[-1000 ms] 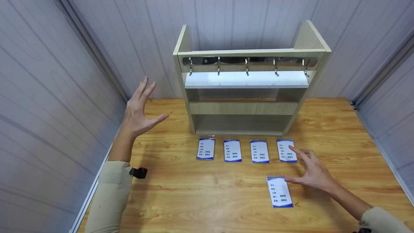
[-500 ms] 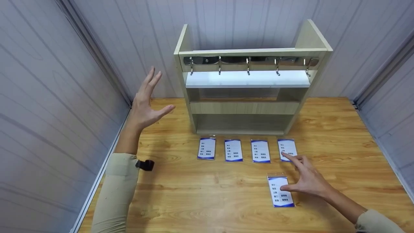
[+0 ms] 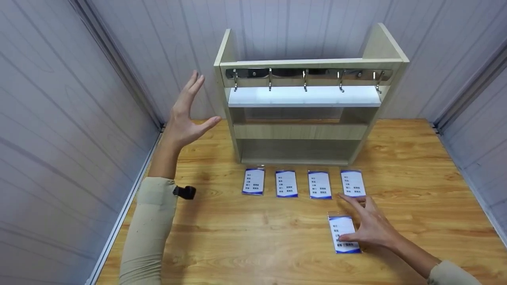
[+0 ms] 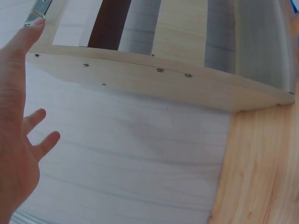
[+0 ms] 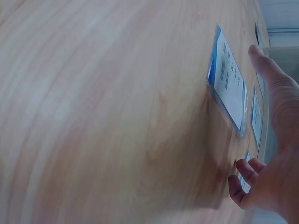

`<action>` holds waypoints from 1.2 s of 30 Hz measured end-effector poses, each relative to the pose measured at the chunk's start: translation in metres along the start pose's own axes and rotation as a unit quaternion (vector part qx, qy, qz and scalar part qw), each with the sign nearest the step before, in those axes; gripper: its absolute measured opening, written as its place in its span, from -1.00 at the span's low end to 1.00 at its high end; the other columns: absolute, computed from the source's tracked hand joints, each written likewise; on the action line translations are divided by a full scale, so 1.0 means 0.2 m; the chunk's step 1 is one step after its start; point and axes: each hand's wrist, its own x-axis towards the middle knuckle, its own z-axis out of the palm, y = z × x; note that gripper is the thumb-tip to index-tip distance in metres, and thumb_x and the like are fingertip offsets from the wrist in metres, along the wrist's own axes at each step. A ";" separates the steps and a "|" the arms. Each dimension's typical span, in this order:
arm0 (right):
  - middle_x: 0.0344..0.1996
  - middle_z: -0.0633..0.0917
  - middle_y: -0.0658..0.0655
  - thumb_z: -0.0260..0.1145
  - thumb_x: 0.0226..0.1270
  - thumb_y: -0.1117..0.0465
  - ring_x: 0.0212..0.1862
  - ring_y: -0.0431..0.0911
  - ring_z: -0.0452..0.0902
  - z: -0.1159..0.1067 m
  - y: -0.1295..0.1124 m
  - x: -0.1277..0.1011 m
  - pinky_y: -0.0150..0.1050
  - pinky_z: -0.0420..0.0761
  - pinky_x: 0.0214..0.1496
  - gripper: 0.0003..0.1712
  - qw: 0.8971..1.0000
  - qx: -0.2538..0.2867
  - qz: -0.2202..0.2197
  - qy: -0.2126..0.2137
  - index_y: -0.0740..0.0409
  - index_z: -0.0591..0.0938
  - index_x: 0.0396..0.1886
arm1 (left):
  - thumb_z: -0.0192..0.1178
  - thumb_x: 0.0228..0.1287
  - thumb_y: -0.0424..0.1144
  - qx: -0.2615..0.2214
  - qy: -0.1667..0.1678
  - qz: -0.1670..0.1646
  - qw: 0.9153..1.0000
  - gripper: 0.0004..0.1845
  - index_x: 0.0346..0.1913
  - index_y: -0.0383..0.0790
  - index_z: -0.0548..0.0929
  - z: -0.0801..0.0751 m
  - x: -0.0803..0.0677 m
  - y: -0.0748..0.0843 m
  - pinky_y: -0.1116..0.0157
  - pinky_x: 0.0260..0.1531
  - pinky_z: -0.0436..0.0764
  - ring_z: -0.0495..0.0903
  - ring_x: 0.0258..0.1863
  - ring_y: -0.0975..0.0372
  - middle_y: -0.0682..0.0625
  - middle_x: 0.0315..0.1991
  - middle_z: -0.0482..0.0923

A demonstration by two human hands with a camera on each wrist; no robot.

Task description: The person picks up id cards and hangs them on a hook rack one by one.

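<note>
Since my right hand (image 3: 370, 229) lies on the near card (image 3: 343, 234), at about 5 o'clock from the shelf unit (image 3: 309, 99), these are the notes I would log

Right hand: fingers spread and nearly straight, thumb tip on the card's lower half, index stretched toward the row of four; it pins the card flat and I see no pinch on it

Left hand (image 3: 186, 114): raised at 10 o'clock from the shelf unit, fingers straight and fanned, holding nothing; the left wrist view shows the fingers (image 4: 35, 30) near the side panel (image 4: 154, 86) but not plainly touching

Near card: flat on the table (image 3: 237, 237), alone at 6 o'clock from the far-right card (image 3: 352, 183), apart from it

Risk, slipping: I judge the glossy sleeve could skate on the wood if I press and drag, since no edge is lifted yet

Risk, nudging the row: the stretched index sits just short of the far-right card and could knock it askew

Risk, left side: a careless sweep could bump the shelf unit

Shelf unit contents: the compartments look empty from here

Hooks (image 3: 305, 81): five on a metal rail at 12 o'clock, nothing hanging

Row of four cards (image 3: 303, 183): flat, evenly spaced, just before the shelf's foot
</note>
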 end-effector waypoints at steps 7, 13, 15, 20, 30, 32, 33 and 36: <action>0.11 0.54 0.31 0.83 -0.25 -0.46 0.05 0.04 0.43 0.04 -0.02 -0.02 -0.15 0.39 -0.02 0.47 1.000 -0.010 0.004 0.005 -0.07 0.48 0.71 | 0.61 0.30 -0.04 -0.012 0.011 0.021 1.000 0.09 0.78 -0.24 0.27 0.03 0.07 0.03 -0.13 0.85 0.23 0.16 0.85 -0.11 -0.32 0.85 0.09; 0.01 0.52 0.19 0.80 -0.29 -0.52 -0.04 -0.06 0.33 0.06 -0.03 -0.04 -0.20 0.28 -0.09 0.49 1.000 -0.021 0.019 0.008 -0.16 0.48 0.72 | 0.61 0.27 0.00 -0.025 0.028 0.030 0.999 0.07 0.75 -0.25 0.33 0.07 0.12 0.06 -0.04 0.85 0.24 0.19 0.84 -0.10 -0.30 0.83 0.14; -0.03 0.51 0.17 0.79 -0.29 -0.53 -0.07 -0.07 0.31 0.06 -0.03 -0.04 -0.20 0.26 -0.09 0.49 0.999 -0.024 0.028 0.003 -0.18 0.47 0.73 | 0.61 0.27 -0.02 -0.026 0.034 0.034 0.998 0.05 0.74 -0.25 0.35 0.08 0.13 0.06 -0.02 0.85 0.24 0.20 0.84 -0.11 -0.31 0.83 0.16; -0.08 0.46 0.13 0.78 -0.29 -0.54 -0.09 -0.06 0.26 0.07 -0.04 -0.04 -0.17 0.25 -0.06 0.47 0.998 -0.030 0.054 -0.009 -0.18 0.49 0.72 | 0.60 0.26 -0.11 -0.033 0.042 0.041 0.998 0.02 0.73 -0.27 0.37 0.10 0.16 0.06 -0.02 0.84 0.25 0.20 0.84 -0.13 -0.33 0.81 0.19; -0.08 0.45 0.11 0.81 -0.30 -0.48 -0.07 -0.05 0.27 0.09 -0.04 -0.05 -0.17 0.24 -0.06 0.42 0.998 -0.028 0.061 -0.015 -0.09 0.56 0.65 | 0.60 0.33 -0.09 -0.049 0.035 0.027 0.998 -0.02 0.73 -0.26 0.38 0.14 0.22 0.09 -0.15 0.68 0.53 0.31 0.79 -0.10 -0.33 0.81 0.20; -0.08 0.44 0.10 0.81 -0.29 -0.47 -0.06 -0.05 0.27 0.09 -0.04 -0.05 -0.16 0.24 -0.06 0.40 0.998 -0.024 0.060 -0.016 -0.06 0.58 0.63 | 0.59 0.33 -0.07 -0.049 0.034 0.026 0.998 -0.02 0.73 -0.25 0.38 0.15 0.23 0.09 -0.19 0.63 0.57 0.35 0.77 -0.09 -0.32 0.81 0.20; -0.08 0.44 0.10 0.81 -0.28 -0.46 -0.06 -0.05 0.28 0.09 -0.04 -0.05 -0.16 0.24 -0.05 0.38 0.998 -0.022 0.061 -0.018 -0.05 0.59 0.62 | 0.59 0.33 -0.06 -0.048 0.031 0.024 0.998 -0.02 0.73 -0.23 0.38 0.15 0.24 0.09 -0.20 0.60 0.60 0.36 0.76 -0.09 -0.31 0.81 0.21; -0.07 0.44 0.09 0.82 -0.26 -0.41 -0.05 -0.06 0.29 0.09 -0.04 -0.05 -0.15 0.24 -0.03 0.34 0.997 -0.009 0.066 -0.025 -0.01 0.61 0.59 | 0.60 0.32 -0.04 -0.046 0.026 0.020 0.998 -0.02 0.72 -0.19 0.40 0.16 0.25 0.09 -0.19 0.51 0.66 0.37 0.75 -0.07 -0.28 0.81 0.23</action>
